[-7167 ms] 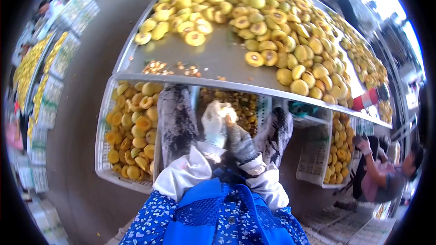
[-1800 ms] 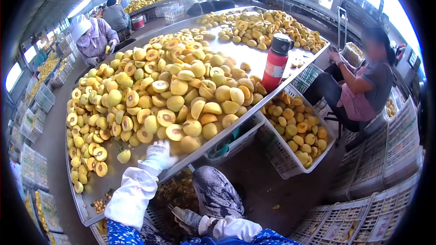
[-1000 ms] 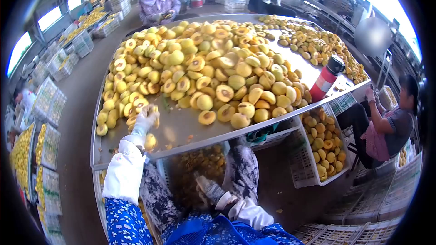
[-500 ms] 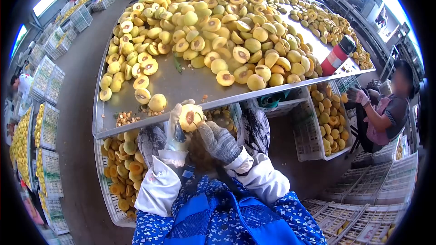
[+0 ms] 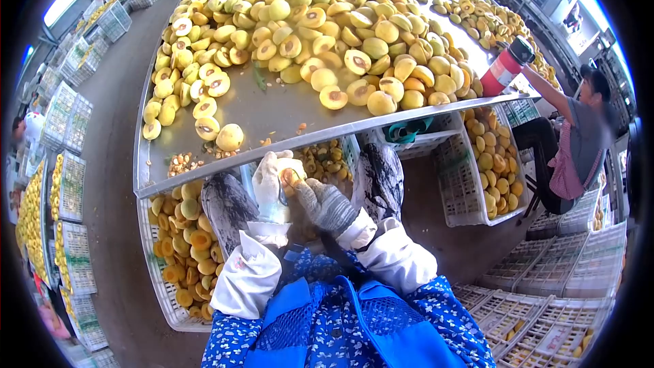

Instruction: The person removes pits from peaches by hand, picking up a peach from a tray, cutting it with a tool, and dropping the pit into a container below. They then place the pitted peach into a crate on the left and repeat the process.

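My left hand (image 5: 270, 178), in a white glove, wraps its fingers around a halved yellow peach (image 5: 291, 172) and holds it just below the near edge of the steel worktop (image 5: 272, 119), cut face turned up. My right hand (image 5: 325, 203), in a grey knit glove, closes on the same peach from the right, its fingers pressed against the pit area; whether it grips a tool I cannot tell. Both hands sit between my knees, above a crate of pitted halves (image 5: 325, 160) under the worktop. A white crate of peach halves (image 5: 182, 245) stands below the worktop's near-left corner. The peach pile (image 5: 306, 34) covers the middle and far side of the worktop; one whole peach (image 5: 229, 137) lies alone near the near edge, beside scattered pits (image 5: 180, 161). At the right edge, another person's hand reaches a red flask (image 5: 505, 68).
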Tool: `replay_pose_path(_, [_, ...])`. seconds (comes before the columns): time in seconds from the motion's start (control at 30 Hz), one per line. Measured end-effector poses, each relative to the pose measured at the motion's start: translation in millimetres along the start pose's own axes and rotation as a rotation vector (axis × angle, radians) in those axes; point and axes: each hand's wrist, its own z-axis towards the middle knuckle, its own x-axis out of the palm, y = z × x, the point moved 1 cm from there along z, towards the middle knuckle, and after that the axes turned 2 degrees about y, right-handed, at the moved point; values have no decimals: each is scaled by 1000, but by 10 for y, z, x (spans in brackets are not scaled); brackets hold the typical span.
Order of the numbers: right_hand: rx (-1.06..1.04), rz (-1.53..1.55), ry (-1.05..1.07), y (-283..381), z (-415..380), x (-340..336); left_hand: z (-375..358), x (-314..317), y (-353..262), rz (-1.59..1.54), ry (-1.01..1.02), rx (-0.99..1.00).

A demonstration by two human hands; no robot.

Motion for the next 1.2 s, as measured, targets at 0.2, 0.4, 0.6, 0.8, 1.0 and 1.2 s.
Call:
replay_pose_path(0.2, [-46,-55,202,-39,-7,-123,-95,117,-32,7,29,29])
replay_pose_path(0.4, [-95,-64,159,-30,-94,-32,-167,218,15,98,-69,254])
replay_pose_path(0.6, [700,1372,343,206,-113,-306,-220,161,-35,-30,170,51])
replay_pose_path(0.8, [667,1381,504,31,-173,-362,-197,133,-52,41,356,84])
replay_pose_path(1.0, [614,1062,507,-57,-192,-325,-309,165,-66,191,304,65])
replay_pose_path(1.2, [767,1296,535,31,-354,-139,-449,232,-53,-313,305,-242])
